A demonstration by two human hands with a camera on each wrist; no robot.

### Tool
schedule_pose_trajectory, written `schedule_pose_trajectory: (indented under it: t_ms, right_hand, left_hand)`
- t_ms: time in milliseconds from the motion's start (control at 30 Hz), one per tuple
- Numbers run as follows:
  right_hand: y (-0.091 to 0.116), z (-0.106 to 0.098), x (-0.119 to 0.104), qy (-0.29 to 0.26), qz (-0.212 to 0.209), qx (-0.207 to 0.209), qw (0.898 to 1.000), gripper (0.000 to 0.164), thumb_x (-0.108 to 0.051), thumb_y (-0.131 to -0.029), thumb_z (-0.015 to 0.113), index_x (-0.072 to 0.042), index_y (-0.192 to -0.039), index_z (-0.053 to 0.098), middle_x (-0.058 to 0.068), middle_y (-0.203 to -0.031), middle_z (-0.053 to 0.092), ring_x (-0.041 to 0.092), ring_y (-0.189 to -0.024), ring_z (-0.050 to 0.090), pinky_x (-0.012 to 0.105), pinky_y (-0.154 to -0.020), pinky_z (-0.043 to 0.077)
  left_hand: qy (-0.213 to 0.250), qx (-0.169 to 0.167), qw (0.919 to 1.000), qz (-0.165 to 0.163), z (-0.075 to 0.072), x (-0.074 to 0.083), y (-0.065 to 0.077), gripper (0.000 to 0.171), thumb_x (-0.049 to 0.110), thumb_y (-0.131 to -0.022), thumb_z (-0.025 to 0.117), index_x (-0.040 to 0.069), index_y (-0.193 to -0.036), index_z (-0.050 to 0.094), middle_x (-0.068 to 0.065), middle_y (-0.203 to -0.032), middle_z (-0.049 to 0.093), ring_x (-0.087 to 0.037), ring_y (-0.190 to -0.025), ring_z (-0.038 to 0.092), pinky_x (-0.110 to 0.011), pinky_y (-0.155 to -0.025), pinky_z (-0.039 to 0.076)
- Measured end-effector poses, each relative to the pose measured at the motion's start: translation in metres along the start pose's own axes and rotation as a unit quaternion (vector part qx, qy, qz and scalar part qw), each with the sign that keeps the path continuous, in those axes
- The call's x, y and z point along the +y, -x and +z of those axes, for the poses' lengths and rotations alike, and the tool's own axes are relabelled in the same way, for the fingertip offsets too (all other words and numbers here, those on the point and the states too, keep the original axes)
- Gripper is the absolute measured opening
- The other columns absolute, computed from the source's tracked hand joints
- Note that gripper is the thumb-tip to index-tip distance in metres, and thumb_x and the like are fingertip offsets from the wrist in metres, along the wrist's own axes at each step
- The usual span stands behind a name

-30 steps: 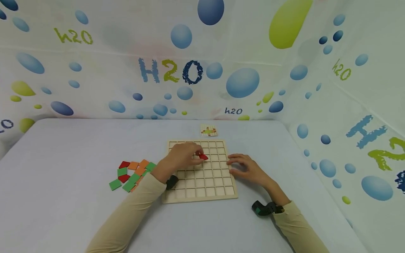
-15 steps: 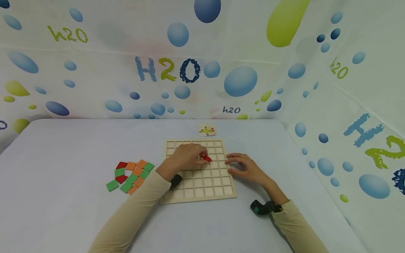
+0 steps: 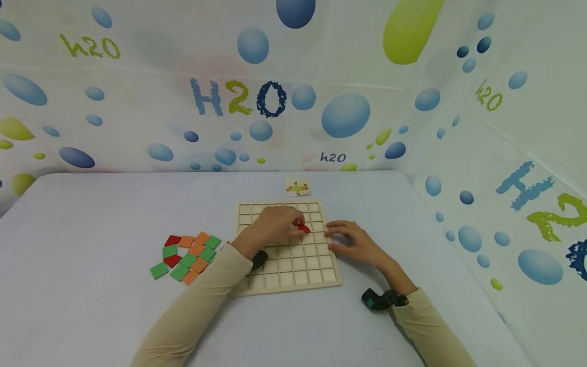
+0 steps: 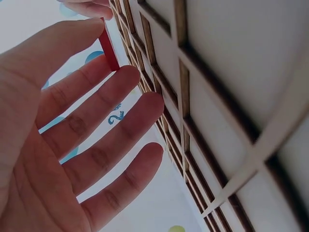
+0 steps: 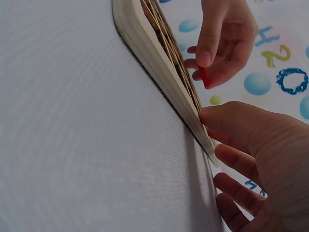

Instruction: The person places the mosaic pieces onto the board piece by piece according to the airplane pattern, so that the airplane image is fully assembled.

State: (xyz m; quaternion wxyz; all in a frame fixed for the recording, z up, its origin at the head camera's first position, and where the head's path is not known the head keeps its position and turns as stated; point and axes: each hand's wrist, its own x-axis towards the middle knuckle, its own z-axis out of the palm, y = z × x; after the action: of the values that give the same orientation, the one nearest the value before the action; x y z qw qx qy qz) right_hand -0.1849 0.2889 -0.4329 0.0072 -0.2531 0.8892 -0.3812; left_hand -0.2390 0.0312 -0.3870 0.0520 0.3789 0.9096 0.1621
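My left hand (image 3: 275,227) is over the upper middle of a wooden grid board (image 3: 289,280), pinching a thin red tile (image 3: 304,228) between thumb and forefinger. In the left wrist view the red tile (image 4: 109,48) stands on edge between the fingertips, close over the grid, with the other fingers stretched out. My right hand (image 3: 353,242) lies at the board's right edge, fingers relaxed. The right wrist view has the right thumb and fingertips along the rim of the board (image 5: 166,72), and the left hand (image 5: 229,41) with the red tile beyond it.
Loose green (image 3: 159,270), orange (image 3: 199,264) and red tiles (image 3: 172,240) lie on the white table left of the board, partly behind the left sleeve. A small picture card (image 3: 297,187) lies past the board's far edge. Dark wrist cameras sit on both wrists.
The left hand has moved a little to the right across the board with the red tile. The right hand stays at the board's edge. The whole head view has shifted slightly.
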Motion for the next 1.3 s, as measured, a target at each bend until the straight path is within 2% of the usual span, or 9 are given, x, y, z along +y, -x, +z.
schedule_pose_trajectory:
  t_ms: [400,633,867,1000,1300]
  right_hand:
    - [0.000,-0.001,0.001,-0.003,0.013,-0.004,1.000,0.028,-0.013,-0.088,0.072,-0.010,-0.116,0.068,0.012,-0.137,0.055,0.036,-0.131,0.043,0.057,-0.106,0.031]
    - [0.000,-0.001,0.002,-0.002,0.011,-0.001,1.000,0.028,-0.012,-0.088,0.072,-0.010,-0.116,0.068,0.012,-0.136,0.055,0.035,-0.130,0.043,0.056,-0.106,0.032]
    - [0.000,-0.001,0.002,-0.003,0.017,-0.003,1.000,0.027,-0.013,-0.088,0.072,-0.010,-0.115,0.069,0.011,-0.136,0.055,0.034,-0.131,0.043,0.056,-0.107,0.031]
    - [-0.001,-0.001,0.001,-0.005,0.020,-0.005,1.000,0.027,-0.013,-0.088,0.072,-0.011,-0.115,0.069,0.011,-0.137,0.055,0.034,-0.131,0.043,0.056,-0.107,0.031]
    - [0.001,-0.002,-0.001,-0.010,0.026,-0.006,1.000,0.027,-0.013,-0.089,0.072,-0.010,-0.116,0.068,0.012,-0.137,0.054,0.035,-0.131,0.042,0.057,-0.106,0.031]
  left_hand:
    - [-0.036,0.004,0.9993,0.006,0.001,0.001,-0.007,0.022,0.036,-0.090,0.070,0.017,-0.102,0.070,0.004,-0.096,0.065,-0.012,-0.081,0.058,-0.031,-0.069,0.049]
    - [-0.036,0.008,0.9992,0.015,0.003,0.004,-0.012,0.020,0.033,-0.089,0.071,0.016,-0.101,0.071,0.004,-0.094,0.065,-0.012,-0.082,0.058,-0.031,-0.071,0.049]
    - [-0.037,0.009,0.9990,0.022,0.005,0.008,-0.018,0.018,0.030,-0.090,0.071,0.015,-0.099,0.071,0.003,-0.090,0.064,-0.012,-0.076,0.055,-0.031,-0.067,0.048]
    - [-0.027,0.001,0.9996,0.011,0.005,0.011,-0.023,0.018,0.030,-0.090,0.071,0.014,-0.099,0.071,0.002,-0.091,0.064,-0.012,-0.076,0.056,-0.031,-0.066,0.049]
    - [-0.050,-0.027,0.9984,-0.002,0.007,0.013,-0.033,0.022,0.035,-0.091,0.069,0.016,-0.102,0.070,0.001,-0.096,0.062,-0.013,-0.077,0.056,-0.032,-0.067,0.048]
